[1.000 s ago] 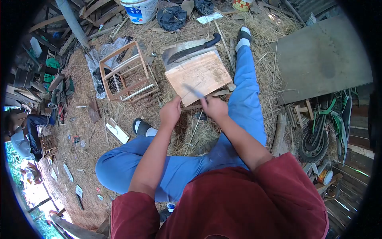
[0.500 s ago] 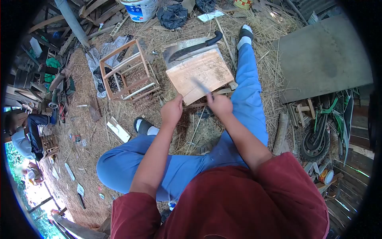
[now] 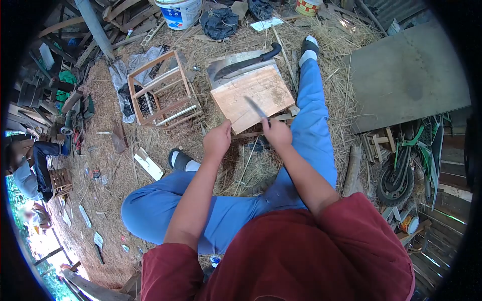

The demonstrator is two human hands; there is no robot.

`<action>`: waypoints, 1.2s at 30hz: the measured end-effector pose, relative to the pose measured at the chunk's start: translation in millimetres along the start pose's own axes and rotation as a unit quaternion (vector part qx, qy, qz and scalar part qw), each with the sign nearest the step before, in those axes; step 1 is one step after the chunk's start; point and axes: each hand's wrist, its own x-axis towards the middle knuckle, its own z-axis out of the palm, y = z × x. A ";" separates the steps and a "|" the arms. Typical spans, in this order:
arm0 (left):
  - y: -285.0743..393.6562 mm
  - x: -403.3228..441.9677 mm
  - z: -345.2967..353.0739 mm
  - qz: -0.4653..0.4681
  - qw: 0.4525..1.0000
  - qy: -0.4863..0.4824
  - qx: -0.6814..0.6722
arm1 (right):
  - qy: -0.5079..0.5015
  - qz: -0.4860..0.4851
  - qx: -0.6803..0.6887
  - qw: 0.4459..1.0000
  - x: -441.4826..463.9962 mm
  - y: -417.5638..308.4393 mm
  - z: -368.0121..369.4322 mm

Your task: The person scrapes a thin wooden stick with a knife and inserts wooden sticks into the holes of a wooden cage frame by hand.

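My right hand (image 3: pixel 277 133) is closed round the handle of a small knife (image 3: pixel 257 107), whose blade points up and left over a light wooden board (image 3: pixel 253 93). At the board's lower left corner, my left hand (image 3: pixel 218 139) is closed, with thumb and fingers pressed at the edge; whatever is between them is too small to make out. Beyond the board lies a machete (image 3: pixel 243 65) with a black curved handle, resting on a grey surface. My legs in blue trousers are spread around the work spot.
Left of the board stands a wooden frame (image 3: pixel 163 90). A white bucket (image 3: pixel 178 14) and a black bag (image 3: pixel 219 23) are beyond. To the right are a large grey panel (image 3: pixel 409 75) and a motorcycle wheel (image 3: pixel 395 184). Another person (image 3: pixel 27 173) sits at the far left.
The knife has shifted slightly right in my right hand's grip, and its blade now looks sharper. My left hand has moved very little, staying at the board's corner.
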 end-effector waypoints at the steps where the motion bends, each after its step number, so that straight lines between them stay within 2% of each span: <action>1: -0.8 -0.2 -0.2 0.001 1.000 0.001 0.000 | 0.013 0.021 0.029 0.999 2.0 2.5 2.5; 3: -0.3 0.3 0.3 -0.013 1.000 -0.008 0.003 | 0.027 0.042 0.058 0.997 0.0 2.0 -0.2; 5: -1.3 0.5 0.7 -0.012 1.000 -0.013 0.003 | -0.031 -0.038 -0.018 0.999 -11.3 -4.9 -15.7; 6: -1.7 0.7 0.7 -0.011 1.000 -0.018 0.005 | -0.031 -0.040 -0.020 0.999 -7.7 -2.1 -13.5; 8: -2.4 0.0 1.9 -0.009 1.000 -0.010 0.008 | 0.033 0.076 0.048 0.995 2.2 0.9 -5.2; 10: -4.6 -1.5 3.1 -0.006 1.000 -0.006 0.011 | 0.034 0.062 0.073 0.995 -5.9 -5.6 -5.3; 12: -4.0 0.1 3.1 -0.012 1.000 -0.011 0.011 | -0.046 -0.054 -0.019 0.997 -13.3 -6.6 -11.4; 14: -1.2 -0.5 2.2 -0.013 1.000 -0.013 0.010 | -0.030 -0.031 -0.006 0.999 -4.9 -2.1 -3.7; 16: -3.9 0.2 1.5 -0.015 1.000 -0.013 0.013 | -0.004 0.042 0.033 0.999 -1.6 -7.7 1.0; 20: -2.7 0.1 1.7 -0.010 1.000 -0.013 0.018 | -0.043 -0.019 -0.006 0.999 -11.1 -11.1 -10.8; 21: -3.2 -0.4 1.9 -0.007 1.000 -0.011 0.021 | -0.019 0.048 0.030 0.998 -3.9 -7.7 -8.7; 24: -4.0 -0.2 2.7 -0.010 1.000 -0.013 0.020 | 0.000 0.036 0.035 0.999 -5.9 -6.4 -1.1; 25: -4.0 -0.2 2.5 -0.010 1.000 -0.013 0.020 | -0.027 -0.008 0.012 1.000 -12.5 -8.5 -6.2; 26: -4.2 0.6 1.8 -0.010 1.000 -0.015 0.024 | -0.026 -0.008 0.011 1.000 -10.4 -7.5 -8.2; 29: -0.9 -0.7 0.2 -0.010 0.999 -0.017 0.027 | 0.032 0.076 0.047 0.996 2.3 7.2 3.3; 30: -1.3 -0.4 -0.7 -0.012 0.999 -0.016 0.027 | 0.033 0.076 0.048 0.995 0.3 3.2 -0.2; 32: -3.5 0.2 0.6 -0.012 1.000 -0.014 0.021 | -0.003 -0.002 -0.001 1.000 -9.9 -5.3 -12.4; 36: -1.5 -0.5 0.4 -0.020 0.999 -0.026 0.025 | -0.002 0.025 0.008 1.000 -0.5 3.9 -4.7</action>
